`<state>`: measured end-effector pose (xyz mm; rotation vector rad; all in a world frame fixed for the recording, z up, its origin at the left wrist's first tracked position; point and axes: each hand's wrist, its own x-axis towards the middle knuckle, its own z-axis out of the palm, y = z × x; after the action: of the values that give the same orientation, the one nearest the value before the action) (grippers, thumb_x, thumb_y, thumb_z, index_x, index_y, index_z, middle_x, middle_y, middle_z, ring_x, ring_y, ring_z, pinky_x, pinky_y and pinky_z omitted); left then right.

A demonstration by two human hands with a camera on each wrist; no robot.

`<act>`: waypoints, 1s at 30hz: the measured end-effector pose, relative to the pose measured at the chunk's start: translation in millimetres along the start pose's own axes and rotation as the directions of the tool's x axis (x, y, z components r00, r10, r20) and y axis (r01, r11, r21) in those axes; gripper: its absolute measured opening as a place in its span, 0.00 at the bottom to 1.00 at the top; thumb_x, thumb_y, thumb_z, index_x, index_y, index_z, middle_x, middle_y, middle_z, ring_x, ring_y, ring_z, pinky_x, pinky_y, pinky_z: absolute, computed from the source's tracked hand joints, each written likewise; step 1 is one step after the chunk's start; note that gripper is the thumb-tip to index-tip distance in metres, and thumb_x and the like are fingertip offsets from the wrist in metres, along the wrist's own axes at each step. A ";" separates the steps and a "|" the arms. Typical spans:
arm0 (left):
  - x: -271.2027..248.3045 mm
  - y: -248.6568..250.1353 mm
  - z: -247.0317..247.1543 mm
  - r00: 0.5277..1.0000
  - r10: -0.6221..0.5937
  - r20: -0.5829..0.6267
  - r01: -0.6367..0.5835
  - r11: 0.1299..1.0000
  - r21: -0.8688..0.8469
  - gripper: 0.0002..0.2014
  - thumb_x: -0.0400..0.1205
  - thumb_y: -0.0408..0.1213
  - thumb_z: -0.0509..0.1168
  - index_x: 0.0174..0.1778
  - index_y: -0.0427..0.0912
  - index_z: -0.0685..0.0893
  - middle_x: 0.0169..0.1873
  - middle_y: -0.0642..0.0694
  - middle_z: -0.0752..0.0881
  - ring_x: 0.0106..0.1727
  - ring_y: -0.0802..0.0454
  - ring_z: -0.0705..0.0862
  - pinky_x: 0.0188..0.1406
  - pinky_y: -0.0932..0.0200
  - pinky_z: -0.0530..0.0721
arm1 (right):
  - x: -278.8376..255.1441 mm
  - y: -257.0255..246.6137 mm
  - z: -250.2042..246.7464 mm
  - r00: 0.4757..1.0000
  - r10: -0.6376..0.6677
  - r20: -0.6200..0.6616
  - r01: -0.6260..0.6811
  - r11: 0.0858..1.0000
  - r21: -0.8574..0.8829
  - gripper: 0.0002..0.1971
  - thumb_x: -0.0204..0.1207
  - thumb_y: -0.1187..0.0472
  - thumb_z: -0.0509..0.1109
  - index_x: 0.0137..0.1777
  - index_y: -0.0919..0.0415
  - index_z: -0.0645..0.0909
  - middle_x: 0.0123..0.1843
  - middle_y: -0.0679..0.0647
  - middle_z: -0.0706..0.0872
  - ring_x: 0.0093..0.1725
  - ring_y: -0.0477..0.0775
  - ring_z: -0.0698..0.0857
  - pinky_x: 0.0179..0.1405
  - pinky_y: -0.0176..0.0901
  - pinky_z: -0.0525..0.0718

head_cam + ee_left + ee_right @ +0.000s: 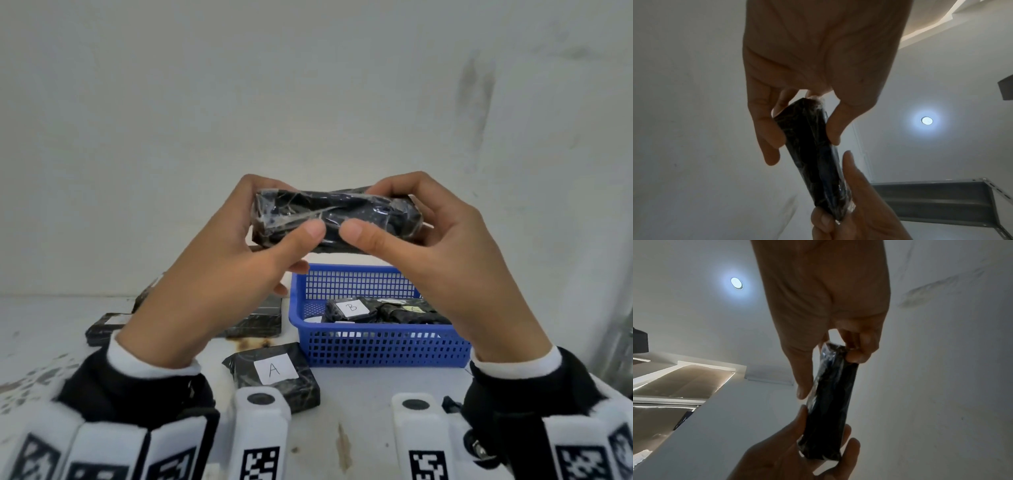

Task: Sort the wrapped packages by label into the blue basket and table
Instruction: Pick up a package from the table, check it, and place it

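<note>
You are holding one wrapped package (337,219) up in front of you, above the table (359,411). Your left hand (219,274) is gripping its left end and your right hand (435,253) its right end, thumbs on the near face; no label is showing on it. Below, the blue basket (376,346) is holding packages, one marked B (351,308). A package marked A (274,373) is lying on the table just left of the basket.
</note>
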<state>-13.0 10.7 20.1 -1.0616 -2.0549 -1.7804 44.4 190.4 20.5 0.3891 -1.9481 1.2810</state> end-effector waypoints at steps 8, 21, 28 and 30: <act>-0.7 1.2 1.5 0.998 -0.040 -0.050 0.040 0.999 -0.005 0.15 0.72 0.62 0.61 0.46 0.59 0.79 0.36 0.57 0.88 0.32 0.52 0.88 0.31 0.54 0.76 | 0.8 -3.9 -4.6 0.999 -0.029 0.015 0.028 0.994 0.105 0.07 0.73 0.57 0.76 0.50 0.53 0.87 0.42 0.44 0.92 0.39 0.41 0.90 0.42 0.28 0.84; 0.5 4.3 2.7 0.991 -0.054 -0.123 0.040 0.993 -0.114 0.33 0.68 0.61 0.75 0.68 0.61 0.72 0.58 0.56 0.87 0.35 0.48 0.91 0.27 0.54 0.77 | 2.6 -1.3 -9.2 1.000 -0.014 -0.015 0.014 0.999 0.043 0.34 0.71 0.52 0.77 0.76 0.39 0.69 0.52 0.49 0.89 0.43 0.43 0.90 0.43 0.32 0.84; 3.7 -1.5 -2.0 0.993 -0.044 -0.106 0.034 0.994 -0.101 0.25 0.70 0.58 0.76 0.61 0.63 0.78 0.50 0.50 0.91 0.43 0.52 0.91 0.57 0.50 0.83 | 3.9 4.2 -4.0 0.993 0.117 0.001 -0.117 0.992 -0.036 0.17 0.74 0.42 0.71 0.62 0.45 0.84 0.47 0.50 0.91 0.36 0.48 0.89 0.41 0.41 0.88; 5.2 -3.6 -2.0 0.995 -0.060 -0.081 0.050 0.992 -0.116 0.15 0.78 0.50 0.71 0.59 0.61 0.78 0.49 0.48 0.91 0.44 0.51 0.92 0.54 0.55 0.85 | 4.5 4.5 -4.7 0.993 0.116 -0.007 -0.116 0.993 -0.002 0.09 0.79 0.51 0.72 0.58 0.47 0.86 0.44 0.52 0.91 0.36 0.48 0.89 0.44 0.43 0.90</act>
<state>-19.5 10.7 20.9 -0.9493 -1.9722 -1.9547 40.6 197.3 21.9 0.2730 -1.9908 1.3521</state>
